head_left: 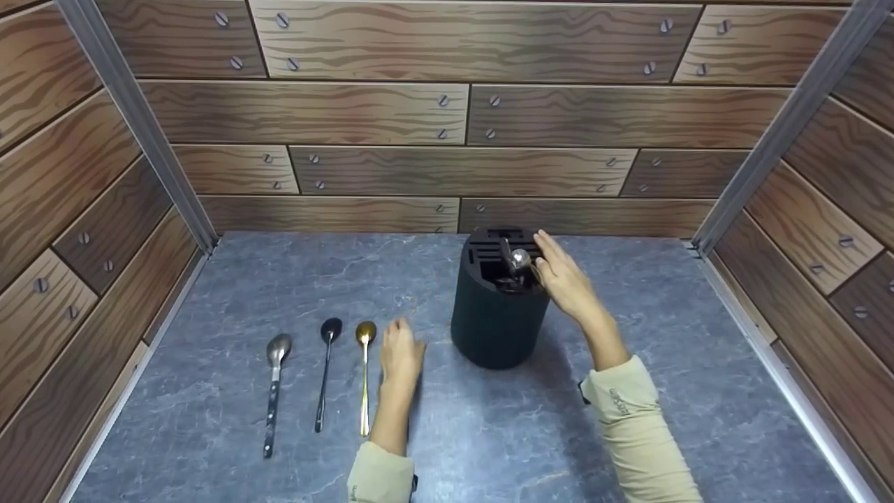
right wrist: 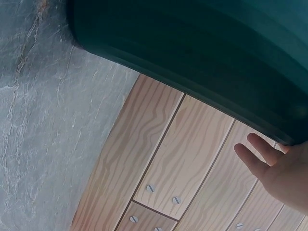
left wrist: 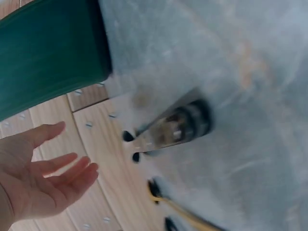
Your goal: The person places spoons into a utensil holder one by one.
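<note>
Slotted utensil holder stands upright; right hand, fingers extended, touches its right rim, gripping nothing visible; left hand, fingers loosely spread, empty, is left of it; sideways pressure on the rim could tip it.

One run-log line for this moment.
left hand: empty, beside gold spoon | right hand: at rim of dark green holder | holder: upright on table

Left arm extends forward; left hand is relaxed, fingers slightly bent, thumb apart. Right arm reaches farther forward, angled inward; right hand shows extended fingers, some hidden from the right wrist view. Wrists bare, forearms sleeved.
</note>
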Demonstrator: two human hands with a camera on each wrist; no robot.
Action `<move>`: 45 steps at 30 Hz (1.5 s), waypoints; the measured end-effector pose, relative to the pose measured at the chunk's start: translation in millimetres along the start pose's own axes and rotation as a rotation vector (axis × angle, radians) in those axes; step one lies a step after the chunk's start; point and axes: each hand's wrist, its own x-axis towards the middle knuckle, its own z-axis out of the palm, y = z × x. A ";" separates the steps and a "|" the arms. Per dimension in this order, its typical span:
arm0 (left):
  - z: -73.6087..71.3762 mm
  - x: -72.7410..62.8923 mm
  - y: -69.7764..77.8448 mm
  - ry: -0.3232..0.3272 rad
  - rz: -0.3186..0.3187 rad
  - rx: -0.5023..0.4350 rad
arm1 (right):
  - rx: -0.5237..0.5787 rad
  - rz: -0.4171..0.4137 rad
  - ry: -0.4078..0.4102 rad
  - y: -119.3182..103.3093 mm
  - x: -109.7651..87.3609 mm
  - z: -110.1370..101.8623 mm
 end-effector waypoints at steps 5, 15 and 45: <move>9.7 -2.0 -12.6 -0.017 -0.127 0.001 | 0.004 -0.016 0.024 -0.2 1.0 -0.8; 103.9 23.4 -84.1 0.110 -0.134 0.064 | 0.021 -0.026 0.031 -1.3 3.2 -1.8; 0.9 -5.6 -26.1 -0.074 -0.166 0.094 | 0.051 -0.019 0.014 -1.7 0.4 1.6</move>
